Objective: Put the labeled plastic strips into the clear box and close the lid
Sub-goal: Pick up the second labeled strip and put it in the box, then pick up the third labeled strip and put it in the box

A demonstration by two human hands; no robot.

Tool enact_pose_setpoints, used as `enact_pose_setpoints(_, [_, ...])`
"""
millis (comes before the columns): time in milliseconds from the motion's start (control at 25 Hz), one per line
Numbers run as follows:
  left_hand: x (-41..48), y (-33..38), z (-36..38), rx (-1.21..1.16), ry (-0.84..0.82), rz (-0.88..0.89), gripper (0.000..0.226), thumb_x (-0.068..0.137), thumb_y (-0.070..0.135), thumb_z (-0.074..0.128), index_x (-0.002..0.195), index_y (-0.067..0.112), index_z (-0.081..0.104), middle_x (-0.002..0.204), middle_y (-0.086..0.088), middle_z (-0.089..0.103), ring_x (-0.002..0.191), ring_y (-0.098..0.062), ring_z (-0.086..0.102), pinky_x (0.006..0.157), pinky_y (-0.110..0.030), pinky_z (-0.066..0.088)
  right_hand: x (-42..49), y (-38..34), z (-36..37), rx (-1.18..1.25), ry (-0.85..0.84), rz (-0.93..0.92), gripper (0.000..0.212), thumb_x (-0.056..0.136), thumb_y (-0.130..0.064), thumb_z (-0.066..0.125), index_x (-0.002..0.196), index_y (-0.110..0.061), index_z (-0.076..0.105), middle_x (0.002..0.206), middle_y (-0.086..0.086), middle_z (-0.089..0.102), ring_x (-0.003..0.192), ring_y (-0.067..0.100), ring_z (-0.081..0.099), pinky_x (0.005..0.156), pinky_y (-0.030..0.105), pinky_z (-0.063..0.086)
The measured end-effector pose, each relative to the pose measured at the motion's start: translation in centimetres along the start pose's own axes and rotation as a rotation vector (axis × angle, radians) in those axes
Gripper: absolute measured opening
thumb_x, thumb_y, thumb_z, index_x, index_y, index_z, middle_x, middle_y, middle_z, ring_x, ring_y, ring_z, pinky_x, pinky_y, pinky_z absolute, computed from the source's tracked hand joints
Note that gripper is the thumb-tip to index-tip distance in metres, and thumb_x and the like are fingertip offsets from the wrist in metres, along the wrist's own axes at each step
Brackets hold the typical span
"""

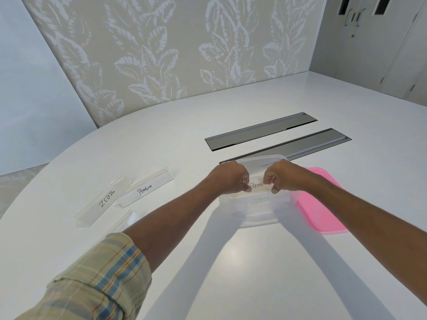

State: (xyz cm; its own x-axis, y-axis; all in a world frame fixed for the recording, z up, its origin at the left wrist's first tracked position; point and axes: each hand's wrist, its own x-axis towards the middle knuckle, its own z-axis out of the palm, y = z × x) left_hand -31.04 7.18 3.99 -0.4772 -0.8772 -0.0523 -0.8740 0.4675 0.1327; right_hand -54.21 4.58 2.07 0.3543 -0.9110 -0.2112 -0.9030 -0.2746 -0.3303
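Observation:
A clear plastic box point(256, 218) stands open on the white table. Both my hands hold one strip point(257, 186) labelled "BEAR" over the box: my left hand point(231, 179) pinches its left end and my right hand point(280, 177) its right end. Another label shows faintly through the box's front wall. The pink lid point(321, 204) lies flat on the table, right of the box. To the left lie the "ZEBRA" strip point(104, 200) and the "PENGUIN" strip point(145, 188). A further clear strip point(127, 221) is partly hidden by my left forearm.
Two grey recessed cable hatches point(261, 131) point(318, 144) sit in the table point(231, 262) behind the box. A leaf-patterned wall panel rises behind the table's curved far edge. White cabinet doors stand at the far right.

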Motion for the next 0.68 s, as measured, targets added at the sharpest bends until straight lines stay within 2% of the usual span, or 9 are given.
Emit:
enact_pose_setpoints(160, [-2.2,-1.2,-2.7,-0.103,0.092,-0.006,0.017,0.093,0.038,0.073,0.102,0.026,0.080,0.101,0.011,0.080,0.099,-0.014,0.071,0.087,-0.040,0.059,-0.3,-1.5,-1.4,0.025,0.101,-0.020,0.034,0.072,-0.004,0.092,0.103,-0.014,0.082,0.093,-0.002,0.078,0.087,0.012,0.074,0.084,0.035,0.062])
enact_pose_setpoints(240, [-3.7,-2.2,-3.9,-0.118,0.126,-0.027,0.014,0.094,0.032,0.070,0.100,0.026,0.080,0.100,0.013,0.080,0.098,-0.012,0.072,0.086,-0.039,0.059,-0.4,-3.1,-2.2,0.024,0.150,-0.062,0.028,0.075,-0.006,0.090,0.099,-0.016,0.082,0.087,-0.007,0.077,0.084,0.009,0.074,0.083,0.036,0.063])
enact_pose_setpoints(320, [-5.4,-3.4,-4.7,-0.100,0.180,-0.081,0.015,0.094,0.035,0.068,0.098,0.028,0.080,0.098,0.014,0.080,0.097,-0.011,0.071,0.082,-0.036,0.059,-0.5,-5.2,-2.9,0.022,0.211,-0.113,0.021,0.079,-0.006,0.085,0.094,-0.019,0.082,0.081,-0.013,0.076,0.081,0.004,0.074,0.080,0.035,0.064])
enact_pose_setpoints(440, [-8.4,-6.0,-5.1,-0.058,0.273,-0.240,0.027,0.094,0.052,0.066,0.097,0.029,0.080,0.097,0.013,0.077,0.093,-0.015,0.067,0.075,-0.031,0.052,-0.2,-8.8,-3.6,0.018,0.303,-0.199,0.020,0.085,-0.005,0.074,0.089,-0.024,0.080,0.075,-0.017,0.077,0.074,-0.011,0.070,0.072,0.027,0.061])
enact_pose_setpoints(520, [-10.8,-8.2,-5.3,-0.075,0.322,-0.359,0.030,0.092,0.056,0.065,0.096,0.030,0.080,0.096,0.013,0.076,0.091,-0.016,0.067,0.073,-0.030,0.047,0.4,-11.4,-3.7,0.034,0.334,-0.261,0.020,0.087,-0.007,0.073,0.088,-0.026,0.079,0.074,-0.019,0.077,0.072,-0.014,0.068,0.069,0.021,0.057])
enact_pose_setpoints(680, [-16.7,-13.0,-5.2,-0.076,0.307,-0.571,0.029,0.088,0.058,0.066,0.099,0.034,0.078,0.101,0.012,0.075,0.099,-0.018,0.068,0.074,-0.031,0.044,1.7,-17.6,-2.1,0.075,0.284,-0.357,0.014,0.087,-0.013,0.078,0.091,-0.026,0.080,0.075,-0.022,0.075,0.076,-0.016,0.065,0.067,0.021,0.053])
